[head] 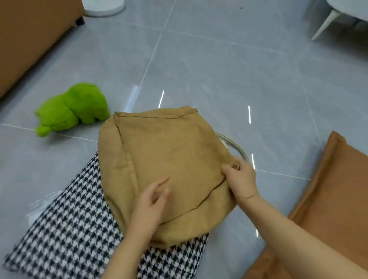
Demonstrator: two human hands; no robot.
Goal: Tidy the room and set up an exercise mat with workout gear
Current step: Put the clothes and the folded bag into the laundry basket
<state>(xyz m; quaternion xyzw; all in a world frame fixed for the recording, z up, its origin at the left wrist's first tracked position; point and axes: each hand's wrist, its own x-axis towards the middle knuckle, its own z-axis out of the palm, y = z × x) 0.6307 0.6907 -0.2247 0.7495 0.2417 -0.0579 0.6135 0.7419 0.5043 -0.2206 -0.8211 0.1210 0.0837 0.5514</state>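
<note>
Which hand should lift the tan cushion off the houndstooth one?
Right, probably. The right hand already pinches the tan cushion at its right edge; the left hand only hovers over its top, fingers loose, holding nothing.

Home living room: tiled floor [228,66], sofa [19,42], cushions [165,162], plush toy [74,107].
</note>
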